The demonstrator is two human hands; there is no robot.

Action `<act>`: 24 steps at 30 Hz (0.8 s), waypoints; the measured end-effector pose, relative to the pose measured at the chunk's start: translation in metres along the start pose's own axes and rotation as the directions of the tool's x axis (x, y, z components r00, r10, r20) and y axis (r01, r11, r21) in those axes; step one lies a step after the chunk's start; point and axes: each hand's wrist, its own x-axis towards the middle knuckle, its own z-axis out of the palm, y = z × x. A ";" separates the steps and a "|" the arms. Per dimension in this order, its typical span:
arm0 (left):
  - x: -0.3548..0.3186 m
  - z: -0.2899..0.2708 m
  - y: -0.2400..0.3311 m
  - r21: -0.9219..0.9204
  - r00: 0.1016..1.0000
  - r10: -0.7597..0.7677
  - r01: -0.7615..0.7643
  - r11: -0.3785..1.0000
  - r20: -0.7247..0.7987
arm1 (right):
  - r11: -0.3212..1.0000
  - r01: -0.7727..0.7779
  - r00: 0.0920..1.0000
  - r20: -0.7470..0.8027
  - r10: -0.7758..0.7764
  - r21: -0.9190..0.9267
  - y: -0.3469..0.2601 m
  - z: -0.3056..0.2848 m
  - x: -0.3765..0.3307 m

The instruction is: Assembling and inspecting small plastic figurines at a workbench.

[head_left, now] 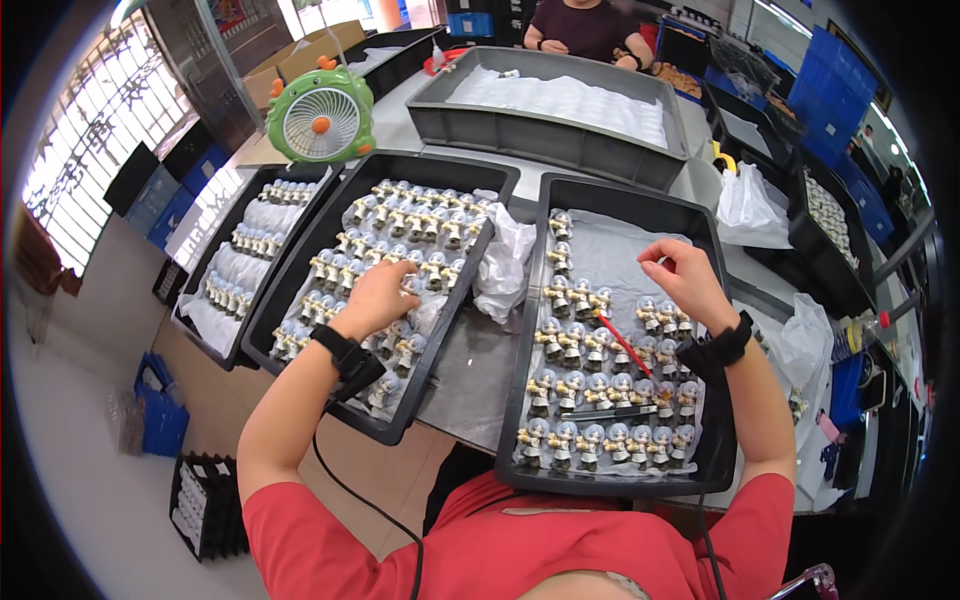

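My left hand (380, 298) reaches over rows of small figurines in the middle black tray (262, 330). Its fingers are bent together among the figurines, and what they grip, if anything, cannot be made out. Above the right black tray (628, 482), my right hand (688, 282) hovers with thumb and forefinger pinched; nothing shows between them. Pale-haired figurines (590, 440) in light and dark clothing stand in rows on white sheeting there. A red pen-like stick (625, 345) slants across them, and dark tweezers (608, 413) lie between two rows.
Another tray of figurines (228, 295) stands at the left. Behind are a green fan (322, 122) and a large grey bin (540, 137) lined with white sheeting. Crumpled plastic (503, 262) fills the gap between trays. Across the table is another person (585, 28).
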 end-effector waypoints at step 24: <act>-0.032 0.030 0.175 -0.918 0.893 0.387 0.332 -0.218 0.231 | 0.939 -0.055 0.943 0.327 -0.063 0.339 -0.069 0.023 -0.033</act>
